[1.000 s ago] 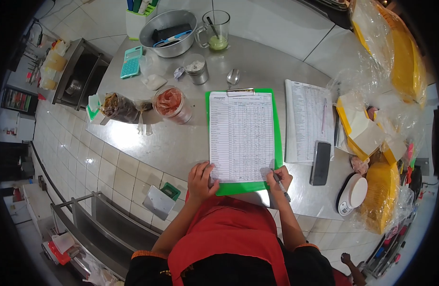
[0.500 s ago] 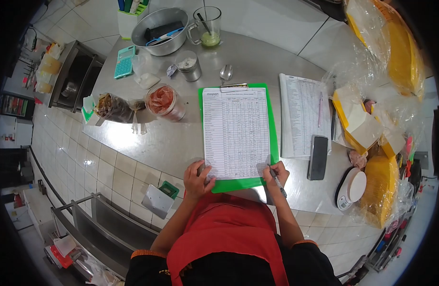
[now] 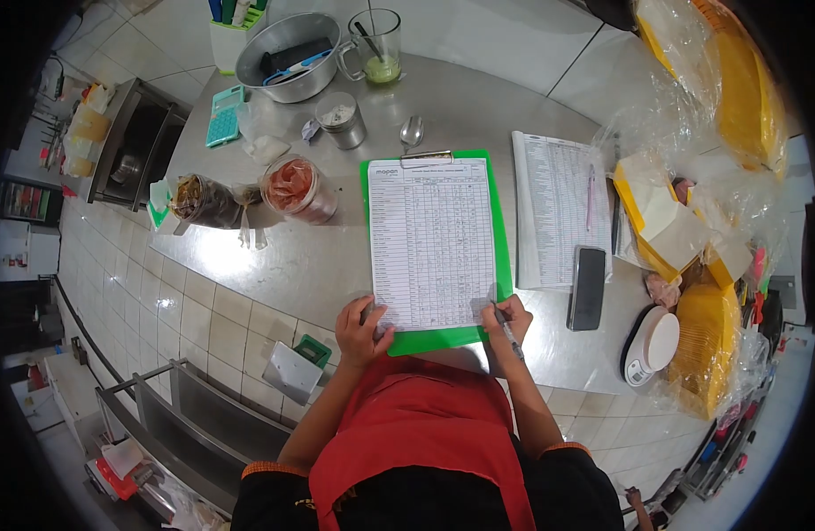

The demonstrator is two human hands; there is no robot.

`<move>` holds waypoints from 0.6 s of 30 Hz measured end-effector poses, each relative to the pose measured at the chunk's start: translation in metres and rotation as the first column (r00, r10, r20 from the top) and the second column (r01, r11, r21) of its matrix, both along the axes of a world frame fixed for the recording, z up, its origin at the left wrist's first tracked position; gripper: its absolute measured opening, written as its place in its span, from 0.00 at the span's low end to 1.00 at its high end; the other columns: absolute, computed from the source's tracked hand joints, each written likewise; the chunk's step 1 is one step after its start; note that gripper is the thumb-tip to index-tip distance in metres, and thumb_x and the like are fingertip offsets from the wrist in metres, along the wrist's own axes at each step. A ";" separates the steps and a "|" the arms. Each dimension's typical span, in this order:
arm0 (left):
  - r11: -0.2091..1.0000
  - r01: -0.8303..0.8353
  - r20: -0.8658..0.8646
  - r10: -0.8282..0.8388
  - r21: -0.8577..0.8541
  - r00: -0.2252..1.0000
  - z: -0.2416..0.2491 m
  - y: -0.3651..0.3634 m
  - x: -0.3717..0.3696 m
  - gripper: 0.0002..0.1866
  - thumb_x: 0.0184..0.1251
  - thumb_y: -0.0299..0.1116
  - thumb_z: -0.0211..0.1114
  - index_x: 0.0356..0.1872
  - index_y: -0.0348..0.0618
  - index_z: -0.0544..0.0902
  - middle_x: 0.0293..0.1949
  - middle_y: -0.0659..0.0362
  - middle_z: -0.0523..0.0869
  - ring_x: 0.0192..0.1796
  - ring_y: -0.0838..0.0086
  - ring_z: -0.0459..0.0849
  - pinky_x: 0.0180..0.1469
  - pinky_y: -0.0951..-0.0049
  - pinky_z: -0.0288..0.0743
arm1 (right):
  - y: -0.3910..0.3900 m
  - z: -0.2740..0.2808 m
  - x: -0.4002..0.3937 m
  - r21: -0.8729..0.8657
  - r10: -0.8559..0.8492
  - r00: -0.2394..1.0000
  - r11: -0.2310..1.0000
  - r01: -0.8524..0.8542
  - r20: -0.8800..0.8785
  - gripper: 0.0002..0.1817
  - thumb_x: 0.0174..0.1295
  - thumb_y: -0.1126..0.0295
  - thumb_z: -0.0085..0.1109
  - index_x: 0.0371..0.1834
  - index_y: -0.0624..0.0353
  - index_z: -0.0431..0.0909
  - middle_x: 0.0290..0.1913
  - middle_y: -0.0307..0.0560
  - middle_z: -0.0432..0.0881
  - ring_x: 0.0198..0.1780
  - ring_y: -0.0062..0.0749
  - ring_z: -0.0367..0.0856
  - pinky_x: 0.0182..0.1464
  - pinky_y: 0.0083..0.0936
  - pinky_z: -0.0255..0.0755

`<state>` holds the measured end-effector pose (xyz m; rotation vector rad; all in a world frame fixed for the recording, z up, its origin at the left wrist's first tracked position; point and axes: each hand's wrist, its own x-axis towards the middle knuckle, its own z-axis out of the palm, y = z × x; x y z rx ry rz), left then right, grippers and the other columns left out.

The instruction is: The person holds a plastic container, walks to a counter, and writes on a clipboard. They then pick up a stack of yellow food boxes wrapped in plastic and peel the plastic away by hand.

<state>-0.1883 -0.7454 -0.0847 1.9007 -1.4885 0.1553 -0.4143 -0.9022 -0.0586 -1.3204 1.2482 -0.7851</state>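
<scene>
Clipboard (image 3: 503,257) lies on table (image 3: 323,265), clip (image 3: 428,159) pinning sheet (image 3: 432,248) flat; right hand (image 3: 513,320) pinches pen (image 3: 511,337) at clipboard's lower right, writing-style; left hand (image 3: 360,334) curls at clipboard's lower left, apparently steadying it, can't tell if gripping.

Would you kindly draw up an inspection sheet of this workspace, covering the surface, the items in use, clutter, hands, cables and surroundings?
Surface: metal table, shiny, with strong glare at left.
Items in use: green clipboard bearing a printed form; pen.
Clutter: phone, white scale and a second set of papers at right; jar with red contents at left; spoon beyond the clipboard.
Hands: left hand at the clipboard's lower left edge, grip unclear; right hand holds the pen by the lower right edge.
Cables: nothing seen on the table.
Surroundings: tiled floor; metal rack at lower left; another person's arm at lower right.
</scene>
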 end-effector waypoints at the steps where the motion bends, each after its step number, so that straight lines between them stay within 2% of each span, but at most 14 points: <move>1: 1.000 0.000 0.000 0.000 0.002 1.000 0.000 0.000 0.000 0.21 0.52 0.44 0.69 0.47 0.51 0.81 0.52 0.54 0.78 0.51 0.57 0.78 0.50 0.59 0.72 | 0.000 -0.002 -0.001 0.001 0.001 1.000 1.000 -0.001 0.001 0.10 0.55 0.76 0.63 0.26 0.62 0.68 0.21 0.38 0.76 0.22 0.17 0.72 0.23 0.19 0.66; 4: 1.000 -0.009 -0.005 0.009 0.004 1.000 0.000 0.000 0.000 0.21 0.51 0.44 0.69 0.46 0.51 0.81 0.52 0.55 0.78 0.51 0.57 0.78 0.50 0.59 0.72 | 0.001 -0.006 -0.003 -0.029 0.010 1.000 1.000 -0.010 0.010 0.11 0.55 0.76 0.63 0.25 0.62 0.67 0.21 0.39 0.76 0.22 0.17 0.72 0.23 0.19 0.66; 7: 1.000 -0.014 -0.005 0.015 0.013 1.000 0.000 0.000 0.000 0.20 0.51 0.44 0.69 0.45 0.50 0.81 0.51 0.55 0.78 0.51 0.58 0.78 0.50 0.59 0.72 | 0.003 -0.008 0.000 -0.079 -0.052 0.996 0.995 0.058 0.079 0.12 0.54 0.76 0.63 0.24 0.61 0.67 0.19 0.38 0.75 0.20 0.17 0.71 0.21 0.18 0.64; 9: 1.000 -0.022 -0.007 0.022 0.018 1.000 0.002 -0.001 0.000 0.19 0.51 0.44 0.69 0.44 0.50 0.82 0.51 0.56 0.78 0.51 0.58 0.78 0.49 0.60 0.72 | 0.001 -0.015 -0.002 -0.161 -0.061 0.998 0.985 0.060 -0.002 0.12 0.54 0.76 0.63 0.23 0.61 0.66 0.17 0.36 0.73 0.19 0.15 0.70 0.20 0.18 0.62; 13: 1.000 -0.012 0.009 0.012 0.022 1.000 0.006 -0.002 -0.001 0.20 0.51 0.45 0.69 0.45 0.51 0.81 0.51 0.56 0.79 0.51 0.58 0.78 0.48 0.61 0.72 | -0.006 -0.023 -0.004 -0.274 -0.037 0.998 0.962 0.023 -0.044 0.10 0.54 0.78 0.60 0.23 0.61 0.66 0.15 0.37 0.70 0.18 0.14 0.68 0.20 0.17 0.60; 18: 0.998 -0.027 -0.004 0.027 0.051 1.000 0.006 0.000 -0.003 0.20 0.52 0.44 0.69 0.46 0.49 0.80 0.53 0.54 0.77 0.54 0.57 0.76 0.53 0.59 0.69 | -0.007 -0.018 -0.004 -0.314 0.000 1.000 0.949 -0.005 -0.017 0.10 0.55 0.77 0.59 0.24 0.62 0.66 0.14 0.38 0.70 0.17 0.15 0.67 0.20 0.18 0.61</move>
